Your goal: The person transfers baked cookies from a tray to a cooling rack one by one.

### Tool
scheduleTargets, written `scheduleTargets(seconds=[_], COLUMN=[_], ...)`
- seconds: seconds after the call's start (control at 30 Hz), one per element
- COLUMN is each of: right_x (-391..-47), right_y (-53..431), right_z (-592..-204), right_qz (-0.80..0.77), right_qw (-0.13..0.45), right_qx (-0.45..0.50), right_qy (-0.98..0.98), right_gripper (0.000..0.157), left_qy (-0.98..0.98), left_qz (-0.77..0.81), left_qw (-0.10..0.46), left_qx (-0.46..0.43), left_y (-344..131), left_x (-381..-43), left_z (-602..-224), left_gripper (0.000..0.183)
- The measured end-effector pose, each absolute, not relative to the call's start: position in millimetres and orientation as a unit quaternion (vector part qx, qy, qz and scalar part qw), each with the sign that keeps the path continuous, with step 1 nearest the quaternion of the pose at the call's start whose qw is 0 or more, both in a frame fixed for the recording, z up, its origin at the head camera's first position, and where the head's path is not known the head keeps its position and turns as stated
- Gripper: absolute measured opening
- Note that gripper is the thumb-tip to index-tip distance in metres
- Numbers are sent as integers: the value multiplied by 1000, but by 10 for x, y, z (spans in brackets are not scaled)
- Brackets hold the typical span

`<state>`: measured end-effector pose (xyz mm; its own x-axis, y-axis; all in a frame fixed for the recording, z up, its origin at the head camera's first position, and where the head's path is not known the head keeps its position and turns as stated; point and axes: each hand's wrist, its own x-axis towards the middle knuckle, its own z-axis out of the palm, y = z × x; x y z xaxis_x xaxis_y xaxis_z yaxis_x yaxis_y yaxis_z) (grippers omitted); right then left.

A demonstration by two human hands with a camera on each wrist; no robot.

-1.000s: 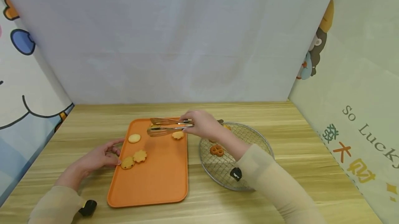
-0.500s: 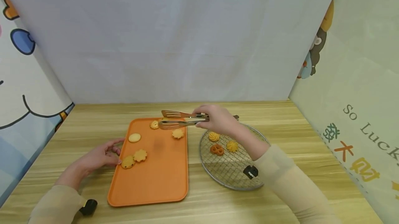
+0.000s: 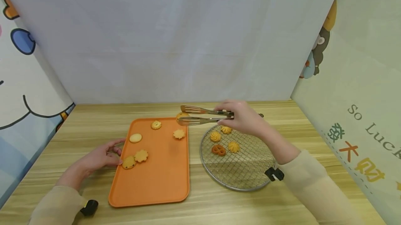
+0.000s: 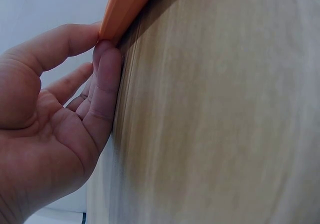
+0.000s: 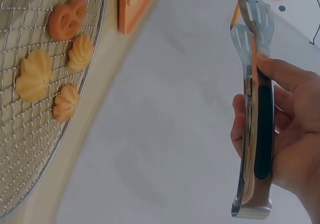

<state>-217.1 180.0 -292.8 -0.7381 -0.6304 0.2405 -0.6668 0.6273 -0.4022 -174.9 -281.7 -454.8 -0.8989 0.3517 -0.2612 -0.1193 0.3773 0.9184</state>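
Observation:
My right hand (image 3: 242, 119) grips metal tongs (image 3: 203, 111) with slotted ends, above the table behind the round wire rack (image 3: 250, 169). A round yellow cookie (image 3: 182, 116) sits between the tong ends, partly hidden, over the far right corner of the orange tray (image 3: 150, 186). In the right wrist view the tongs (image 5: 264, 134) point up, thumb along one arm. My left hand (image 3: 98, 155) pinches the tray's left rim; in the left wrist view, thumb and finger meet on the orange tray edge (image 4: 122, 13). Near those fingertips lie a dotted cookie (image 3: 128, 162) and a scalloped cookie (image 3: 141, 155).
Elsewhere on the tray are a plain oval cookie (image 3: 135, 138), a round cookie (image 3: 156, 125) and a flower-shaped cookie (image 3: 179, 134). The rack bears a brown pretzel (image 3: 218, 150) and swirled cookies, one of them (image 3: 233, 146) near its middle. A white curtain (image 3: 181, 44) hangs behind the table.
My right hand has moved right with the tongs and the cookie between their ends, from over the tray toward the rack. The left hand has stayed at the tray rim.

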Motion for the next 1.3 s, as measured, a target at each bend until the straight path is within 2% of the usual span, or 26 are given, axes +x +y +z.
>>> scheduleTargets(seconds=[0.37,0.8,1.3], right_x=[-2065,-1964,-1888], right_y=[2201,2530,2707], right_z=[-2940,-3200,-3598], right_qz=[231,234,244], right_qw=[66,91,60], right_qx=[367,399,397], right_qy=[-899,-882,-883], right_gripper=[35,33,36], left_qy=[803,800,800], left_qz=[552,555,558], left_qw=[211,212,207], left_qx=[79,80,74], left_y=[-2807,-2811,-2791], left_x=[-1745,-1747,-1741], left_z=[-4551,-4550,-4539], left_gripper=[88,88,86])
